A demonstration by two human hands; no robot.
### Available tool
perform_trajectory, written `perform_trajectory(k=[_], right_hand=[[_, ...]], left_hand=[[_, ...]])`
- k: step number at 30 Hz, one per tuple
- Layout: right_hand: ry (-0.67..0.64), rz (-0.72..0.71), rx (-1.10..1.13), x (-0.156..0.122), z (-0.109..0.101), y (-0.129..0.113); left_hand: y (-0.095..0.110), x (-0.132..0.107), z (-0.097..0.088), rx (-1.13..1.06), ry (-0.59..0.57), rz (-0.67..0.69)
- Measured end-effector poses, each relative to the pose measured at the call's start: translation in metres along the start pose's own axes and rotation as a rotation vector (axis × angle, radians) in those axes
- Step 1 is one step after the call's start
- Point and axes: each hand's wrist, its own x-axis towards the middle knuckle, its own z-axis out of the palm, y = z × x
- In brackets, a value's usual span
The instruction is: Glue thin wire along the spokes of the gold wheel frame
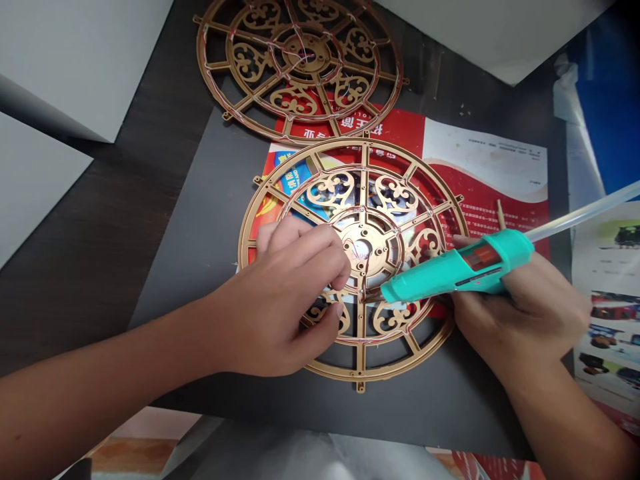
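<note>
Two round gold frames [361,373] counted, one on the paper flyer [480,160], one beyond it. One glue gun [455,270], one glue stick [583,213]. One left hand [280,300], one right hand [520,313].

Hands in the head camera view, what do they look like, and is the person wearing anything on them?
The left hand and the right hand are bare, with no gloves, rings or watches showing. The left forearm and the right forearm are bare too, with no sleeves or markings in view. The nails look short and unpainted.
</note>
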Motion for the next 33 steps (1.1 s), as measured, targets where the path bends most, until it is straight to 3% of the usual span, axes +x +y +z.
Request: perform_trajectory(k=[14, 33], right_hand=[[0.015, -0.028, -0.046, -0.0022, -0.0013, -0.0006], [0.103, -0.014, 0.073, 0.0028, 0.0021, -0.0005]], left_hand=[[0.0002, 0.0005, -0.0001, 0.007, 0.002, 0.003], [-0.0028, 0.0007, -0.0022, 0.023, -0.011, 0.002]])
